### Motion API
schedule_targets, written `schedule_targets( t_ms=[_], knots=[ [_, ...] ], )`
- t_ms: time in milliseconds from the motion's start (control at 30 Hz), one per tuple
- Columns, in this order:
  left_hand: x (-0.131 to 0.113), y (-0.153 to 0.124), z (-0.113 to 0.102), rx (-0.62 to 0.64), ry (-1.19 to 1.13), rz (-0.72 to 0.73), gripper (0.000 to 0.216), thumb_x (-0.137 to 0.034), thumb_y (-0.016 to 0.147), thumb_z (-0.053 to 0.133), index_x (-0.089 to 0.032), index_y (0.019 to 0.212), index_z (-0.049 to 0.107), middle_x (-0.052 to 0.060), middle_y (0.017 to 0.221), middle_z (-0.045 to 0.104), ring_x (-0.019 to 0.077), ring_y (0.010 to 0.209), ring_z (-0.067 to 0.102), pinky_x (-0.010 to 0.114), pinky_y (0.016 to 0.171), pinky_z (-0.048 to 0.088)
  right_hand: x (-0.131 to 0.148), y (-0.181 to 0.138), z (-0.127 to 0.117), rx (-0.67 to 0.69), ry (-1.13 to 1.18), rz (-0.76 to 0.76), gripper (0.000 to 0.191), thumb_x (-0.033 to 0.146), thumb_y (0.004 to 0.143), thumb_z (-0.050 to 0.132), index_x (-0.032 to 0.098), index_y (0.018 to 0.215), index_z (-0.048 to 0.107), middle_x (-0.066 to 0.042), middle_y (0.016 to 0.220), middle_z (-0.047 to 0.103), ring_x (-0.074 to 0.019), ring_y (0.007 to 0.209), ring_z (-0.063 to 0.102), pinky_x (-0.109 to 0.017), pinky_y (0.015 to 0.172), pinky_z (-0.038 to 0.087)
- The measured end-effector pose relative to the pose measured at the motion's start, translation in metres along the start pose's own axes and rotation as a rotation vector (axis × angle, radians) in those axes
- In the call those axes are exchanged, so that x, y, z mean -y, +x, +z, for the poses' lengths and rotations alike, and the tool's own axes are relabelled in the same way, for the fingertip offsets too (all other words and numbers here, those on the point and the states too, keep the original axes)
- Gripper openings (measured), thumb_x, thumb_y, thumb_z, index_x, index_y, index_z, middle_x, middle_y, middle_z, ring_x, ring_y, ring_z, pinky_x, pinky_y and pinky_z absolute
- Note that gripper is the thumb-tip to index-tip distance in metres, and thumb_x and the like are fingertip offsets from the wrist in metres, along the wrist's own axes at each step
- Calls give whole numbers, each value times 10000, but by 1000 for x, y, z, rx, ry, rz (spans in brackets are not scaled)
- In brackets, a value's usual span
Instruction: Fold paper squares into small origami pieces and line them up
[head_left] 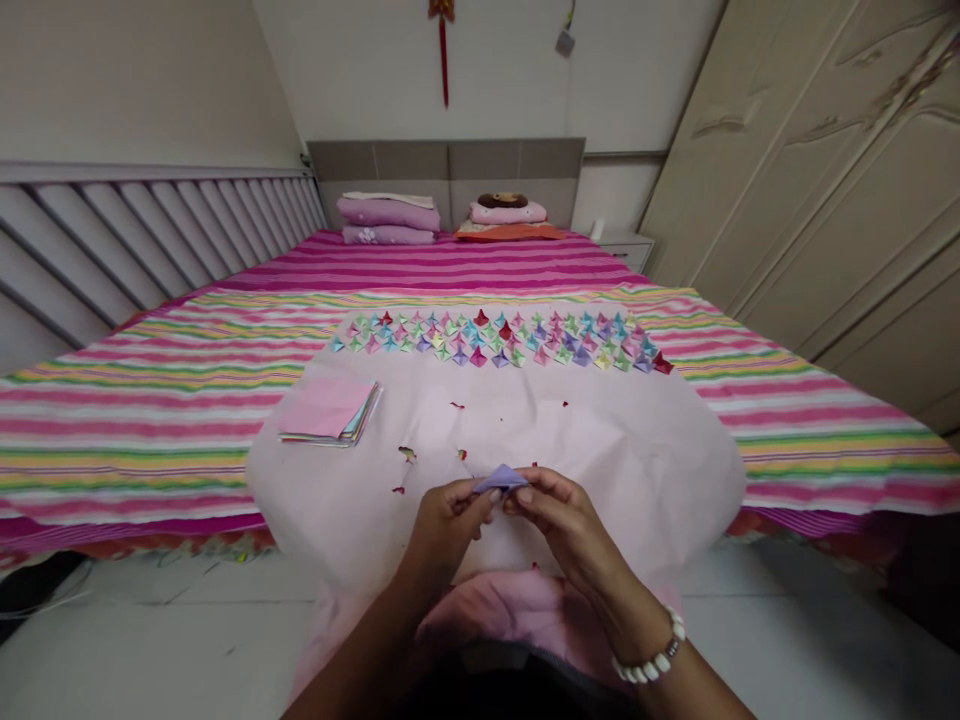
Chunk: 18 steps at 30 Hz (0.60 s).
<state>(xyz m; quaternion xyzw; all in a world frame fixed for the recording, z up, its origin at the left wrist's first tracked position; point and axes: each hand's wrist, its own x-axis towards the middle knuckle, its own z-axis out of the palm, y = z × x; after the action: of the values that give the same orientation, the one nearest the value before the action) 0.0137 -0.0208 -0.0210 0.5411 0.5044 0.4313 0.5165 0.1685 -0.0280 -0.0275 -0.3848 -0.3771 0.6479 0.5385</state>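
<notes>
A small piece of folded purple paper [501,479] is pinched between both hands, low over the pale pink cloth [637,450]. My left hand [454,515] grips its left corner with thumb and fingers, and my right hand [559,510] closes on its right corner. The paper comes to a peak at the top; its underside is partly hidden by my fingertips. To the left lies a stack of square coloured paper [326,408], pink on top. Farther off, rows of small folded paper pieces [478,355] in many colours spread across the cloth.
The cloth lies on a bed with a striped sheet [135,430]. Folded bedding [388,215] is piled by the headboard [375,165]. A slatted rail [150,240] runs along the left, and a wardrobe [810,160] stands at the right.
</notes>
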Motion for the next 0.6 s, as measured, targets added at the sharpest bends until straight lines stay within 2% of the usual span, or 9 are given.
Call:
schedule_targets(
  t_ms=[100,267,367,467,533,600],
  knots=[
    [1,0,1,-27,24,-3,289,-387,708,651,-152,541,636,-39,462,468,86,438,397,216,435,300,-2,1,1,-34,-98,-14,298,329,591,809,168,819,706,7,611,621,-127,557,520,-265,579,414],
    [1,-2,3,-13,-42,-19,320,-413,707,669,-153,531,608,-54,466,421,87,473,376,215,466,298,-7,2,2,-6,-184,28,305,422,647,772,159,607,623,43,461,522,-83,443,418,-227,484,299],
    [-2,-2,2,27,-109,-35,286,-399,704,686,-146,578,638,-33,534,513,104,537,454,223,530,360,-8,2,2,-5,-199,18,326,443,644,768,157,589,623,48,458,514,-72,425,393,-221,464,265],
    [-7,0,0,111,-216,-62,259,-389,668,722,-137,724,693,12,676,639,153,667,563,259,644,438,-7,2,3,-4,-205,8,328,444,624,780,156,578,628,47,474,516,-69,423,383,-218,450,257],
    [-9,3,0,144,-255,-68,281,-378,654,737,-133,787,703,19,686,658,162,677,581,272,664,454,-7,1,4,5,-209,9,323,433,613,788,156,566,629,43,487,523,-68,424,380,-216,443,259],
    [-11,5,0,128,-243,-70,259,-367,666,732,-131,770,700,10,646,645,147,630,570,261,629,448,-8,1,5,19,-206,11,305,423,611,790,158,577,642,33,513,548,-72,430,385,-217,438,268]
  ],
)
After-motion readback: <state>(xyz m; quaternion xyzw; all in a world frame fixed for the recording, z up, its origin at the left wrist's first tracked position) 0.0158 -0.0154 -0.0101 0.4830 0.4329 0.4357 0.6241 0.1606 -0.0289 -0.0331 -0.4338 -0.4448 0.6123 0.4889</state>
